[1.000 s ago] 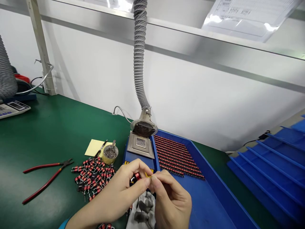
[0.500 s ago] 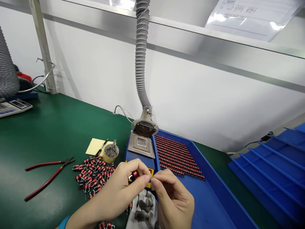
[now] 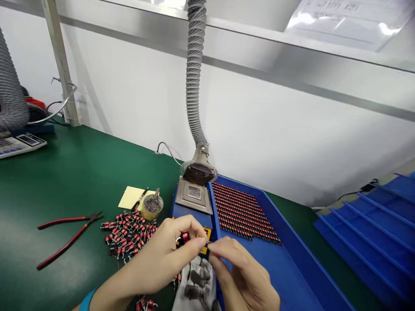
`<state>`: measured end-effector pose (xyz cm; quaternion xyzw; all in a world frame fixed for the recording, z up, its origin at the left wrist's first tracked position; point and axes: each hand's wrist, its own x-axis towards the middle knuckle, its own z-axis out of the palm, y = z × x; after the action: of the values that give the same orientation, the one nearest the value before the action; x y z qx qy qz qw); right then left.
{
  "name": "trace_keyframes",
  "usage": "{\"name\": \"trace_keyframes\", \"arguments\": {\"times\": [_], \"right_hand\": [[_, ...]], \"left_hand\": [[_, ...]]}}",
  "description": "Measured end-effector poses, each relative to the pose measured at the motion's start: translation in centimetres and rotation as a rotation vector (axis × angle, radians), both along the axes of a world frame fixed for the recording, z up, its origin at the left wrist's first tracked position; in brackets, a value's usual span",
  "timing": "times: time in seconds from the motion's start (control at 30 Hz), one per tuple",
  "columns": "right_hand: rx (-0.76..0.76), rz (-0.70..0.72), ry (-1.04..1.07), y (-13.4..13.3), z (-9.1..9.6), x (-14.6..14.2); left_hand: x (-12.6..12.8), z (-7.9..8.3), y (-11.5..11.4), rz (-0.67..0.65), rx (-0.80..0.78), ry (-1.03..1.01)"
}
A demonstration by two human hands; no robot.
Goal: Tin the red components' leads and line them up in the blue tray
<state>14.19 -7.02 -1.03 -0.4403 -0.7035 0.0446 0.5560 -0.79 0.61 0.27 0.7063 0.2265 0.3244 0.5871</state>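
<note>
My left hand (image 3: 177,255) is closed in a pinch around a small red-wound coil (image 3: 185,237), which shows partly between thumb and forefinger. Close against its fingertips is my right hand (image 3: 243,274), thumb and forefinger bent together at the coil's end. Whatever those fingertips grip is too small to make out; it may be a wire end. Beneath both hands lies a grey-white glove (image 3: 196,285) with dark smudges. A heap of loose red coils (image 3: 129,235) with bare wire legs is on the green table, left of my left hand.
Red-handled cutting pliers (image 3: 69,237) lie at left. A tub of grey paste (image 3: 151,207) stands by a yellow notepad (image 3: 129,198). A solder pot (image 3: 194,196) sits under an extraction hose (image 3: 195,82). Rows of coils (image 3: 243,211) fill part of a blue tray (image 3: 292,276).
My right hand has shifted slightly right and down, its fingers loosening a little. My left hand still holds the coil in nearly the same place. The camera view has moved slightly.
</note>
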Motion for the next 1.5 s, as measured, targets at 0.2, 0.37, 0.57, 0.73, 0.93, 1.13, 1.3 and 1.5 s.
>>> {"name": "trace_keyframes", "arguments": {"times": [0.2,0.37,0.57,0.73,0.93,1.13,1.3,1.5], "right_hand": [[0.028,-0.205,-0.154,0.3,-0.1,0.1],[-0.227,-0.010,0.377,0.4,-0.6,-0.1],[0.120,-0.148,0.032,0.1,-0.8,0.0],[-0.254,-0.009,0.345,0.5,-0.7,-0.6],[-0.097,0.068,0.395,0.5,-0.5,0.1],[0.205,-0.141,-0.072,0.4,-0.5,-0.3],[-0.344,0.070,0.471,0.4,-0.6,-0.8],[0.008,0.013,0.358,0.6,-0.7,-0.1]], "left_hand": [[0.1,-0.3,-0.2,0.030,0.413,0.109],[0.2,-0.8,-0.3,0.168,0.878,0.010],[0.1,-0.4,-0.3,0.204,0.828,-0.007],[0.4,-0.7,-0.2,0.266,1.088,-0.005],[-0.2,-0.2,-0.4,0.198,0.817,-0.036],[-0.1,-0.3,-0.4,0.202,0.857,-0.010],[0.6,-0.8,-0.4,0.307,1.209,0.023],[0.0,-0.3,-0.6,0.216,0.786,-0.042]]}}
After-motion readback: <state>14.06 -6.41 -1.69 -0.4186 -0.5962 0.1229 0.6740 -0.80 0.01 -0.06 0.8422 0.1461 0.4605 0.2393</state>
